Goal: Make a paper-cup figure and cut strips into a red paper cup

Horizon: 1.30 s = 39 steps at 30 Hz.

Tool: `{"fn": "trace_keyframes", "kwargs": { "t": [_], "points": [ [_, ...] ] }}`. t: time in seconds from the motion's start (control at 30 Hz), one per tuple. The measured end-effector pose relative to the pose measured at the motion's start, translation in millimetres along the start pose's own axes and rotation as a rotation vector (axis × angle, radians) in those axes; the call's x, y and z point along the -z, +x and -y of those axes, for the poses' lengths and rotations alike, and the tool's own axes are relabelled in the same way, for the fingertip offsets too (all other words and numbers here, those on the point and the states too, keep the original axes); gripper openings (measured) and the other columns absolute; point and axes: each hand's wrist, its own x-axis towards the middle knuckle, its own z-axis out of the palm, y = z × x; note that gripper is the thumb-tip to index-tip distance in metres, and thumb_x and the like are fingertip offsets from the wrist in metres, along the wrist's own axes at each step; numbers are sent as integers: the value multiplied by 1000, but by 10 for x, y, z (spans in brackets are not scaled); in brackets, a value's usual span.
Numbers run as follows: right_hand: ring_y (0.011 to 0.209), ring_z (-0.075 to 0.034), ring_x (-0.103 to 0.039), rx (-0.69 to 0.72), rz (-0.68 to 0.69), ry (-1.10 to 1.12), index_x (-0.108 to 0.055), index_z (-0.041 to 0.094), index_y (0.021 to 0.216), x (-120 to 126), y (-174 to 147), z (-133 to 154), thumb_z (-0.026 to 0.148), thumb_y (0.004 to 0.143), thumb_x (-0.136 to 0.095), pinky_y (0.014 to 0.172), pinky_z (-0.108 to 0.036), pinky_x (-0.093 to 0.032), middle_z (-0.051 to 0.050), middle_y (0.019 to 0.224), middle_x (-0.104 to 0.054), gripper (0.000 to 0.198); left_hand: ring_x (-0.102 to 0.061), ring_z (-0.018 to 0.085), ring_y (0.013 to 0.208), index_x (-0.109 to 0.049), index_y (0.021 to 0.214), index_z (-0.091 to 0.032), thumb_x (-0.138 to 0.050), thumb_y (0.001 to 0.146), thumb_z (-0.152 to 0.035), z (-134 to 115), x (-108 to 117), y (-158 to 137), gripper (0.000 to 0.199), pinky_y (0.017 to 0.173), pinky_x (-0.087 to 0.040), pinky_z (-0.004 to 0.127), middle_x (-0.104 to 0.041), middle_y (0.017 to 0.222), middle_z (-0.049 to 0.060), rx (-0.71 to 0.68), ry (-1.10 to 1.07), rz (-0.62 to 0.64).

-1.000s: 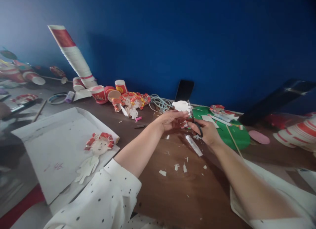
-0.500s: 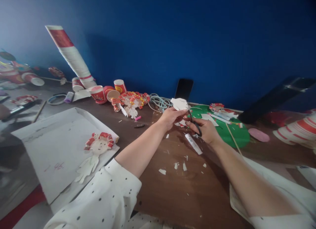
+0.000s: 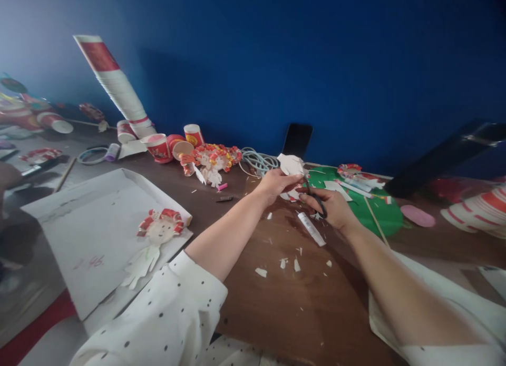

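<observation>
My left hand (image 3: pixel 276 185) pinches a white paper cut-out (image 3: pixel 290 165) and holds it up over the brown table (image 3: pixel 276 303). My right hand (image 3: pixel 332 209) grips black-handled scissors (image 3: pixel 315 196), fingers through the loops, with the blades reaching up to the cut-out's right edge. Small white paper scraps (image 3: pixel 282 263) lie on the table below both hands. A white tube (image 3: pixel 311 229) lies flat just under my right hand.
A finished paper-cup doll (image 3: pixel 152 239) lies on a white sheet (image 3: pixel 90 234) at left. Red paper cups (image 3: pixel 158 147), a leaning cup stack (image 3: pixel 114 87), more dolls (image 3: pixel 211 163), a coiled cable (image 3: pixel 255 163), a propped phone (image 3: pixel 297 140), a green sheet (image 3: pixel 367 208) and a wooden stick (image 3: pixel 375 224) crowd the back.
Both hands have shifted slightly with the cut-out and scissors; the paper has turned a little in my left hand. The view has drifted a bit.
</observation>
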Motion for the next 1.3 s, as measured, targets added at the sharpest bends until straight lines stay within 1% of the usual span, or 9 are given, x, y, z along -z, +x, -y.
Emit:
{"fn": "trace_keyframes", "kwargs": {
  "t": [0.1, 0.33, 0.57, 0.67, 0.77, 0.87, 1.1, 1.3],
  "points": [
    [50, -12, -47, 10, 4, 21, -72, 14, 105, -1, -1, -10, 55, 74, -64, 51, -26, -39, 1, 53, -54, 52, -62, 11, 66, -67, 79, -10, -77, 67, -20, -9, 7, -8, 19, 72, -47, 26, -69, 75, 7, 5, 21, 5],
    [49, -11, -45, 10, 10, 5, -73, 15, 103, 23, -10, -8, 53, 75, -65, 49, -25, -38, 2, 52, -51, 48, -60, 10, 62, -66, 79, -10, -76, 68, -19, -31, 21, -12, 17, 69, -47, 26, -68, 73, 7, 14, 26, 27],
    [48, -11, -45, -27, 32, 28, -73, 15, 104, 41, -12, -27, 52, 76, -66, 49, -25, -36, 2, 52, -53, 47, -60, 10, 62, -67, 76, -9, -73, 71, -16, -47, 46, 1, 10, 71, -47, 26, -68, 73, 7, 36, 24, 44],
    [48, -11, -44, -36, 36, 44, -73, 15, 103, 43, -14, -20, 50, 74, -68, 49, -25, -36, 2, 52, -53, 46, -60, 10, 62, -67, 75, -9, -71, 72, -15, -54, 53, -1, 8, 70, -47, 26, -68, 72, 7, 39, 32, 49],
    [47, -10, -44, -66, 29, 72, -73, 14, 103, 41, -19, 0, 49, 71, -71, 48, -24, -35, 2, 50, -51, 47, -60, 10, 62, -66, 75, -9, -73, 71, -16, -57, 58, -1, 11, 69, -47, 26, -68, 72, 7, 43, 47, 50],
    [46, -10, -43, -92, 20, 96, -73, 13, 101, 34, -25, 26, 51, 69, -72, 47, -24, -35, 2, 50, -51, 50, -59, 10, 61, -66, 75, -8, -74, 70, -17, -56, 64, 3, 12, 68, -47, 26, -67, 72, 7, 47, 56, 53],
    [45, -10, -43, -102, 27, 110, -74, 12, 98, 45, -21, 52, 55, 66, -72, 45, -25, -36, 1, 50, -52, 53, -58, 9, 59, -66, 75, -9, -73, 70, -15, -55, 73, 3, 11, 64, -46, 24, -66, 68, 6, 45, 48, 67],
    [45, -10, -43, -129, 46, 129, -74, 12, 98, 59, -11, 29, 52, 64, -74, 45, -24, -35, 2, 49, -52, 52, -58, 9, 59, -66, 73, -9, -75, 68, -16, -54, 81, 6, 13, 66, -48, 25, -66, 69, 6, 59, 54, 65]
  ]
}}
